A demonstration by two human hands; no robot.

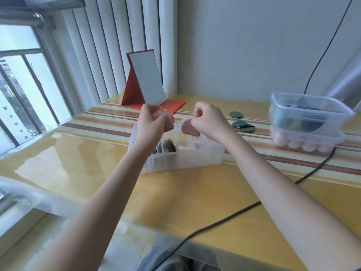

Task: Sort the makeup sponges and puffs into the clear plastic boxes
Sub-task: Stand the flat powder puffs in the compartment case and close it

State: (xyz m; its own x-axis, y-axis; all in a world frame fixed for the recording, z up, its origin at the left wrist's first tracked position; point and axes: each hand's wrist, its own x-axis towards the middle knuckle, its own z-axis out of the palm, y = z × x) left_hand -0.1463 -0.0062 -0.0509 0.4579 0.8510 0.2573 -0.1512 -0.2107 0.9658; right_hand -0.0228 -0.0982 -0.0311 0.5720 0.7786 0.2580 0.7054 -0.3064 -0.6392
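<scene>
My right hand (208, 120) pinches a dusty-pink puff (189, 130) by its top edge, fingers curled tight on it, so the disc hangs on edge above the divided clear box (181, 159). My left hand (154, 122) is up beside it, fingers curled round something pale pink, another puff by the look of it, though it is too blurred to be sure. Both hands hover over the back of the box, near each other but not touching.

Down in the box, a row of pink puffs (168, 145) already stands on edge in the left compartment; the compartment right of the divider looks nearly bare. I judge the step is to slot this puff in. To do it well I keep it upright, line its edge with the gap I want, lower until it sits against its neighbours, and only then loosen my fingers, so it does not flop flat across the divider.

Further out on my right, three green puffs (242, 124) lie loose on the striped table (78, 173), unsorted. Beyond them two clear boxes are stacked: the top box (308, 112) holds blue-green sponges, the lower box (304, 143) pale round ones. A red folding mirror (146, 81) stands at the back, and a black cable (234, 214) trails across the tabletop.
</scene>
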